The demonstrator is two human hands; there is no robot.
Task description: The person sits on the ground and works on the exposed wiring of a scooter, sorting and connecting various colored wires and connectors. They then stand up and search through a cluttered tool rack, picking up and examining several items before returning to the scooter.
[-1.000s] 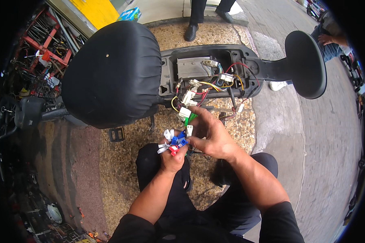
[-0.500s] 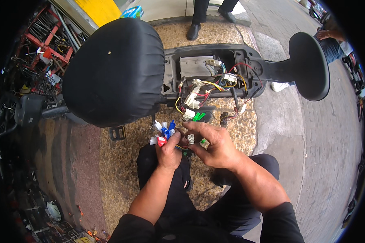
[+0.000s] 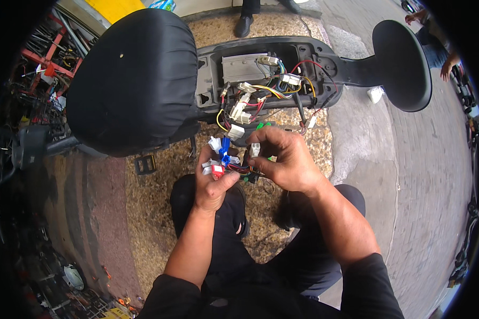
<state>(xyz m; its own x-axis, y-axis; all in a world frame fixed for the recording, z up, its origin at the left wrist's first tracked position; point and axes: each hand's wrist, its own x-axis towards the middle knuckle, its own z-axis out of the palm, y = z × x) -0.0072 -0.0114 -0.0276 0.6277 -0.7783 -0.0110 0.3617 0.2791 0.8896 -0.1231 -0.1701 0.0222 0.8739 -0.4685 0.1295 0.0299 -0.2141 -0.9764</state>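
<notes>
My left hand cradles a wiring harness whose blue connectors, red connector and several white ones fan out above the thumb. Close beside it, my right hand pinches a white multi-pin connector between thumb and fingers. Dark and coloured wires run between the two hands. Just beyond them, several white plugs on coloured leads spill out of an open black compartment. A silver metal box sits inside it. Green connectors show partly behind my right hand.
A black padded seat fills the far left, and a black backrest pad juts out at the right. Tools and parts lie in a red rack. Another person's shoe is at the back; someone's hand shows far right.
The scene sits higher in the picture. My left thumb has moved down off the blue connectors, showing more of them. My right hand has raised and turned the white connector.
</notes>
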